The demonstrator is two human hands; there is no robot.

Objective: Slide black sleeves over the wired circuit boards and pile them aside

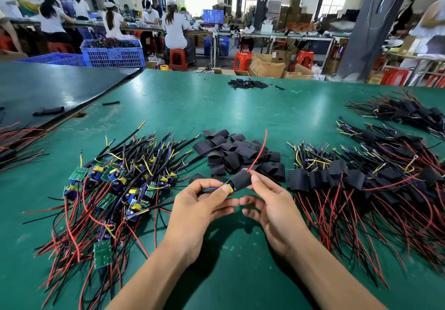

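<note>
On the green table (216,117), seen from my head camera, a dark panel (60,86) covers the far left corner, with a few red and black stray wires (14,141) at the left edge. Near left lies a tangled heap of bare boards (115,184), green and blue, their red, black and yellow leads fanning out in all directions. At near centre my left hand (199,204) grips one circuit board (230,187) by its wired end, thumb on top and fingers curled beneath; only the board's yellow-and-blue end shows, the rest sits inside a black sleeve (242,179) held just above the table. Behind it, toward the far side, rests a pile of empty sleeves (231,153), and much farther off a small heap of thin black tubes (248,84). A red wire (260,151) rises out of the sleeve's right end, slanting up and away from me. My right hand (272,201) pinches that right end of the sleeve between thumb and forefinger, the other fingers loosely curled below. To the right spreads the finished pile (349,177), boards already sleeved, red and black leads trailing toward the near edge. A second finished pile (409,114) lies at far right.
</note>
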